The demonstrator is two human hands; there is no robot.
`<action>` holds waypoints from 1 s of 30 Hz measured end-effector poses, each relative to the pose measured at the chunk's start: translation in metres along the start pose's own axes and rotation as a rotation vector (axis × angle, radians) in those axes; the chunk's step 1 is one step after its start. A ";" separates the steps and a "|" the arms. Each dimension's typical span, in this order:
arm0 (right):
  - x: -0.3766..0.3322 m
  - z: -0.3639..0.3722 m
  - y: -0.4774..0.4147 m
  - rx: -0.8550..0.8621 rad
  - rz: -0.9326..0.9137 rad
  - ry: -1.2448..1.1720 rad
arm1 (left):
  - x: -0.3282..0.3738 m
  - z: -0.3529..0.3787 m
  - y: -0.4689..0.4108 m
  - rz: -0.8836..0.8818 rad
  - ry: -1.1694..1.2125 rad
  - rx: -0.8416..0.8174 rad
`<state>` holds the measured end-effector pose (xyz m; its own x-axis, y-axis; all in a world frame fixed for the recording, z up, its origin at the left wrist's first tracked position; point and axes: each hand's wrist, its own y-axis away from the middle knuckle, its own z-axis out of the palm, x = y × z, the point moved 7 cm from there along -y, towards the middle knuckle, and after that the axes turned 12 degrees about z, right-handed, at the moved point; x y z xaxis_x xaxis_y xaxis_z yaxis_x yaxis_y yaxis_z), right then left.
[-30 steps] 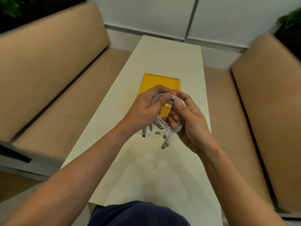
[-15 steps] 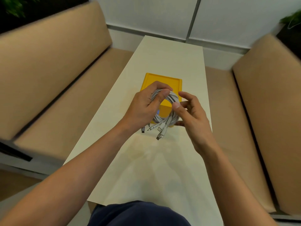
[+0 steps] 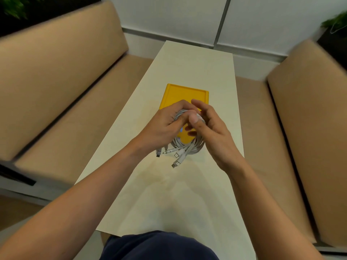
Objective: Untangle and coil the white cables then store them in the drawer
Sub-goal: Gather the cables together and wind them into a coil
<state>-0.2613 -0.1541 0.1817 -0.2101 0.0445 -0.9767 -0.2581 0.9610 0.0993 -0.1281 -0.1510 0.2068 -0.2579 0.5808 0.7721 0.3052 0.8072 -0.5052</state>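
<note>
Your left hand [image 3: 165, 126] grips the coil of white cables [image 3: 196, 148] on its left side, fingers curled round the bundled loops, thumb laid across the near face; the coil is held upright in the air above the surface [image 3: 197, 68], its open middle turned toward you; your right hand [image 3: 212, 134] is at the coil's right side, thumb tip against the top of the loops close to your left thumb, fingers spread loosely and raised over the coil; that hand is motion-blurred, so I cannot tell whether it pinches the cable or only touches it; several plug ends [image 3: 177, 155] hang free from the coil's lower left, fanned downward and to the left, none touching the surface as far as the view shows; one dark-tipped plug [image 3: 158, 153] hangs apart from the others, just under your left wrist; the yellow drawer box [image 3: 185, 93] stands on the surface just beyond both hands, roughly midway along it, rimmed top in view, near part hidden by the hands, a patch of its front face visible through the coil's middle; a tan left bench [image 3: 56, 81] and a tan right bench [image 3: 309, 119] flank the surface; white wall panels [image 3: 272, 19] close the far end; dark blue clothing [image 3: 159, 246] fills the bottom edge.
</note>
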 end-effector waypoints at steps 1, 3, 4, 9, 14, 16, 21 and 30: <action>-0.005 0.002 -0.001 0.001 -0.018 -0.009 | 0.002 0.003 0.000 0.006 0.025 -0.009; -0.006 0.007 -0.002 -0.037 -0.018 -0.033 | 0.000 0.003 0.001 -0.018 0.047 -0.002; -0.003 0.009 -0.002 -0.066 -0.007 -0.061 | -0.002 0.002 0.002 -0.039 0.037 0.007; 0.008 0.005 0.005 -0.017 -0.045 -0.105 | -0.006 0.003 0.006 -0.116 0.000 -0.052; 0.008 -0.001 0.009 0.075 -0.093 -0.019 | -0.005 0.003 0.002 -0.075 0.022 -0.061; 0.007 -0.004 0.008 0.145 -0.103 0.002 | -0.006 0.003 0.002 -0.105 0.040 -0.038; 0.002 -0.010 0.013 0.309 -0.146 0.114 | -0.015 0.014 0.006 -0.380 0.498 0.022; -0.003 -0.013 0.013 0.273 -0.138 0.042 | -0.014 0.017 0.007 -0.391 0.642 0.062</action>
<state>-0.2768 -0.1451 0.1885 -0.2309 -0.0977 -0.9681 -0.0255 0.9952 -0.0944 -0.1377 -0.1521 0.1861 0.2539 0.0903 0.9630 0.2443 0.9574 -0.1542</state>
